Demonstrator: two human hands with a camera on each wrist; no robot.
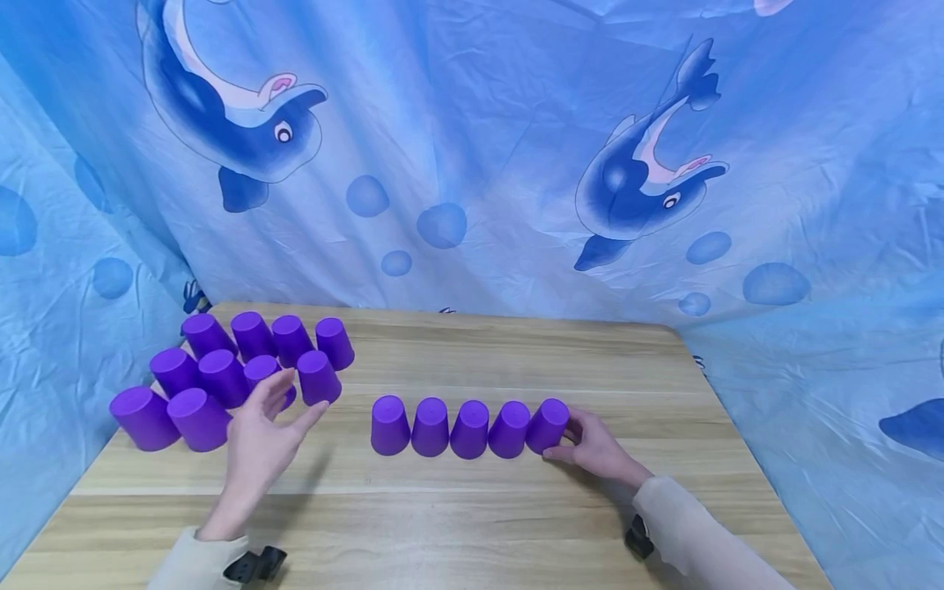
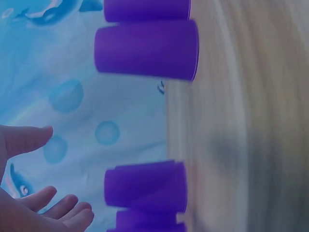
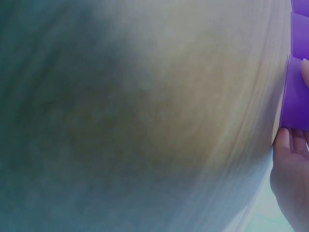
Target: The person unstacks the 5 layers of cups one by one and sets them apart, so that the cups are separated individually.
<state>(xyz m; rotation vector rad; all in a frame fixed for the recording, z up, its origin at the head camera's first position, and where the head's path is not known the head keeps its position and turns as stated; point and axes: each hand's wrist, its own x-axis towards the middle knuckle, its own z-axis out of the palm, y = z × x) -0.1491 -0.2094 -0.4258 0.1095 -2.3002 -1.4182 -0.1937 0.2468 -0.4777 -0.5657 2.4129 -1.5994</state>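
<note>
Several purple cups stand upside down in a side-by-side row at the middle of the table. My right hand (image 1: 596, 447) grips the rightmost cup (image 1: 548, 425) of that row, thumb at its near side and fingers behind; the right wrist view shows the same cup (image 3: 295, 99) at its edge. My left hand (image 1: 260, 442) is held with thumb and fingers spread, nothing between them. It overlaps part of a cup (image 1: 260, 370) in the left group, and its thumb points near another upturned cup (image 1: 319, 378). In the left wrist view, this hand (image 2: 36, 208) appears apart from the cups.
More upside-down purple cups (image 1: 143, 419) stand in rows at the table's left side. The wooden table (image 1: 457, 524) reaches back to a blue curtain (image 1: 501, 123) printed with dolphins and bubbles, which also hangs along both sides.
</note>
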